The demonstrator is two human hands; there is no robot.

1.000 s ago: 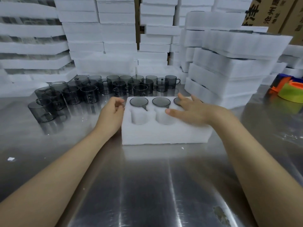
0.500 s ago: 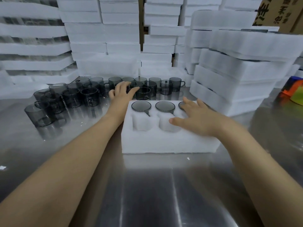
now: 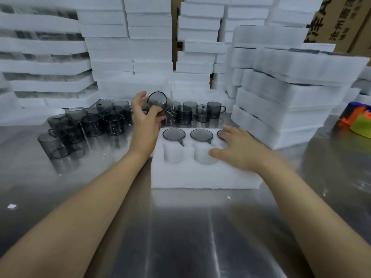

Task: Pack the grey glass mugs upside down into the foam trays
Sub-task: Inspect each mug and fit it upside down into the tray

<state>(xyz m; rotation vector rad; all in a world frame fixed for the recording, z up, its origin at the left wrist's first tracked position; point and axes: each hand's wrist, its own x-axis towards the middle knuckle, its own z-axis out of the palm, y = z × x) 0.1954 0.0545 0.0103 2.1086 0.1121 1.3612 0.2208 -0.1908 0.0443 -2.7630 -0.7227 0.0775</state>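
A white foam tray [image 3: 202, 175] lies on the steel table in front of me. Its far row holds three grey glass mugs upside down, the first [image 3: 173, 134] and second [image 3: 201, 135] in plain view, the third partly under my fingers. The two near pockets that I see hold no mug. My left hand [image 3: 143, 119] grips a grey mug [image 3: 157, 103] lifted and tilted on its side above the loose mugs [image 3: 91, 122] standing behind and left of the tray. My right hand [image 3: 237, 148] rests flat on the tray's right part, fingers spread.
Stacks of white foam trays [image 3: 285, 97] rise to the right and along the back. Brown cartons [image 3: 345, 23] stand at the far right. A bright orange and green object [image 3: 359, 123] lies at the right edge. Small foam crumbs dot the steel table [image 3: 180, 237].
My left hand left the tray's left edge, reached back among the loose mugs, and has lifted one, tilting it. My right hand stayed on the tray.
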